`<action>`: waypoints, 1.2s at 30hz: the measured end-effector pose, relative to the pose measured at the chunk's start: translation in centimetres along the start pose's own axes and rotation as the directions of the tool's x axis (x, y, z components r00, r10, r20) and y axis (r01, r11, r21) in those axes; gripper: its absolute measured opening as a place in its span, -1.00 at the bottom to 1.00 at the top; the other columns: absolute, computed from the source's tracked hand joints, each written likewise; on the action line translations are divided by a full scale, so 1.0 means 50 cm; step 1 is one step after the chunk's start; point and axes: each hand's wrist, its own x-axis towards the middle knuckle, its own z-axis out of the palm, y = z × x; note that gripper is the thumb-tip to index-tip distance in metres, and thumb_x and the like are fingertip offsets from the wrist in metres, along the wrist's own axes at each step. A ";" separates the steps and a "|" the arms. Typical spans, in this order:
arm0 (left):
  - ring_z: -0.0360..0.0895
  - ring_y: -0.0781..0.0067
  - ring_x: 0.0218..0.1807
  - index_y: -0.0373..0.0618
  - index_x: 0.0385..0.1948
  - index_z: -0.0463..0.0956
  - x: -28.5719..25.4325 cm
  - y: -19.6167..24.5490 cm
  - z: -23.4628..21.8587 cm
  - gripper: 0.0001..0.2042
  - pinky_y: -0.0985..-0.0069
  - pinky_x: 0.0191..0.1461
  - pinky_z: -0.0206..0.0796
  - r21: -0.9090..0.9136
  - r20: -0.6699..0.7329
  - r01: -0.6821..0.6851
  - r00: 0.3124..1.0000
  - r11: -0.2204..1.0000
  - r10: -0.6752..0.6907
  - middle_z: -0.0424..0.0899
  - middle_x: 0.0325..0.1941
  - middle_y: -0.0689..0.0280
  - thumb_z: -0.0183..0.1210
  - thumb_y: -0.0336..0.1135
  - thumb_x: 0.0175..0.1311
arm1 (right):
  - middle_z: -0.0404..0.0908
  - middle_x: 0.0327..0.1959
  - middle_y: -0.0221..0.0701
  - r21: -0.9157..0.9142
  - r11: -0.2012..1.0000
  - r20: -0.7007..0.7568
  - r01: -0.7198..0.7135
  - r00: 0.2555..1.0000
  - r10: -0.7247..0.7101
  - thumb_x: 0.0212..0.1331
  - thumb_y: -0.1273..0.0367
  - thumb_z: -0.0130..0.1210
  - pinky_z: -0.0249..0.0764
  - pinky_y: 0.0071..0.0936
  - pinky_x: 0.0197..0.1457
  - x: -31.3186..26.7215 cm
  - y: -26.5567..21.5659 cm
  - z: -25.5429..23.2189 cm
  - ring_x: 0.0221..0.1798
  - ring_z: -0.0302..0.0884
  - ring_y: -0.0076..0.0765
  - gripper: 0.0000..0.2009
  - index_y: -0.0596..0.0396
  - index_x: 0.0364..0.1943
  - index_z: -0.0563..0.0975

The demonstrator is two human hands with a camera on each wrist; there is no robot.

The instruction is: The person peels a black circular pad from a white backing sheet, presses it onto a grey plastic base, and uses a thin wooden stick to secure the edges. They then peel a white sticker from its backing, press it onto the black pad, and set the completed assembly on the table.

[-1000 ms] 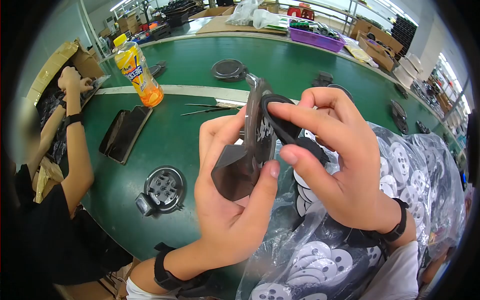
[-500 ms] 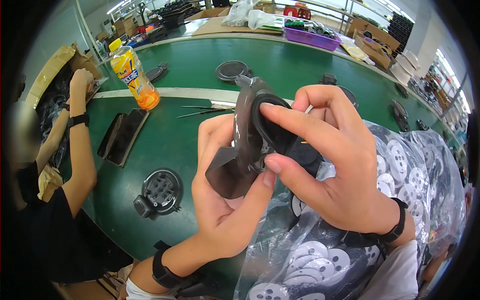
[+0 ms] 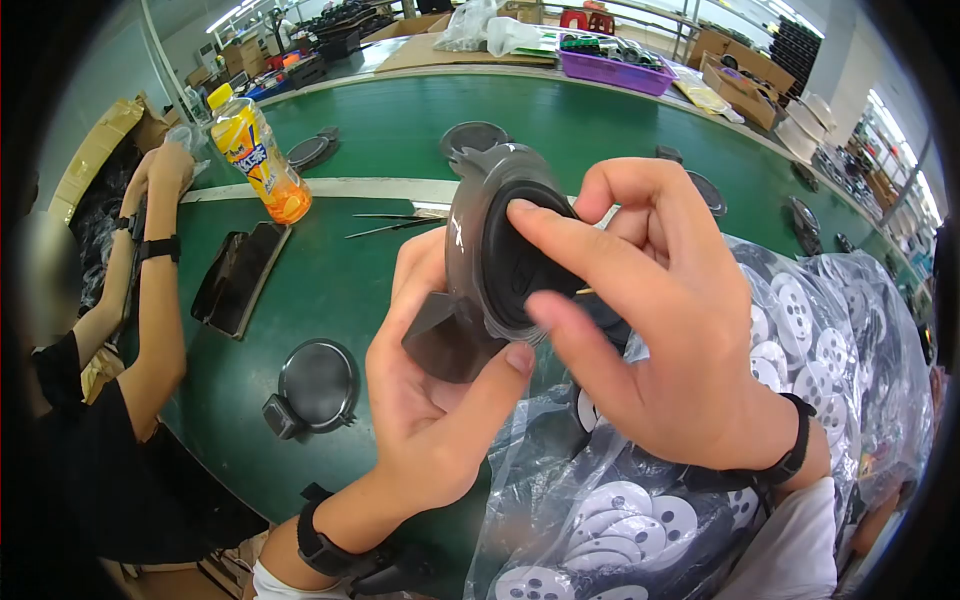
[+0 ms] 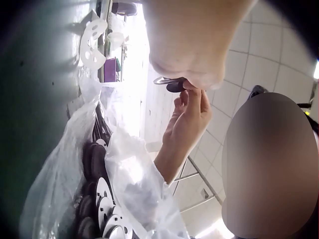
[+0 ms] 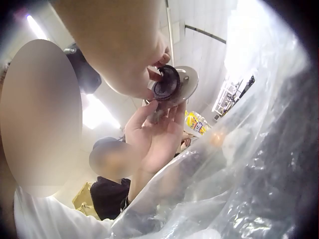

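A translucent grey round housing [image 3: 467, 230] is gripped from below and the left by the left hand [image 3: 425, 400], its thumb near the lower rim. Against the housing's face lies a black round pad [image 3: 520, 260], which the right hand [image 3: 660, 310] holds with index finger on top and thumb at the lower edge. In the right wrist view the black pad [image 5: 167, 83] stands tilted at the clear housing [image 5: 188, 84], with the left hand [image 5: 157, 142] beneath. The left wrist view shows the right hand [image 4: 187, 122] at a dark pad [image 4: 175, 87].
Plastic bags of white-faced discs [image 3: 620, 530] cover the right front. On the green table [image 3: 400, 110] are a drink bottle [image 3: 262, 160], tweezers [image 3: 395, 222], a dark case [image 3: 240, 280] and a round lidded part [image 3: 318, 385]. Another person's arms [image 3: 155, 290] reach into a box at left.
The housing has turned so its face and the black pad show more toward the head camera. Both hands have shifted slightly left, and the pad lies flatter against the housing.
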 end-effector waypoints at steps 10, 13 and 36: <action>0.38 0.40 0.08 -0.30 0.06 0.25 0.016 0.021 -0.007 -0.58 0.38 0.19 0.17 -0.261 -0.023 0.226 0.971 0.939 -0.240 0.43 0.03 0.20 0.02 -0.37 0.14 | 0.39 -0.31 -0.28 0.072 0.997 0.026 -0.018 1.000 0.016 -0.17 0.67 0.04 0.31 -0.59 -0.38 0.001 0.019 0.004 -0.50 0.35 -0.47 -0.64 0.16 -0.18 0.56; 0.39 0.35 0.09 -0.27 0.04 0.28 0.019 0.018 -0.012 -0.61 0.35 0.19 0.19 -0.251 -0.059 0.295 0.946 0.922 -0.318 0.43 0.06 0.18 -0.03 -0.30 0.19 | 0.38 -0.33 -0.30 0.105 0.993 0.056 -0.048 0.998 0.043 -0.16 0.66 0.04 0.27 -0.61 -0.39 0.001 0.022 0.003 -0.49 0.32 -0.47 -0.64 0.15 -0.17 0.56; 0.44 0.41 -0.02 -0.36 -0.01 0.28 0.033 0.035 -0.037 -0.57 0.46 0.10 0.27 -0.150 0.009 0.250 0.968 0.957 -0.251 0.48 -0.07 0.16 0.11 -0.47 0.04 | 0.35 -0.57 -0.66 0.690 0.577 0.339 -0.436 0.900 0.274 0.08 0.38 0.15 0.04 -0.82 -0.56 0.015 0.076 -0.004 -0.57 0.15 -0.87 -0.81 0.08 -0.52 0.36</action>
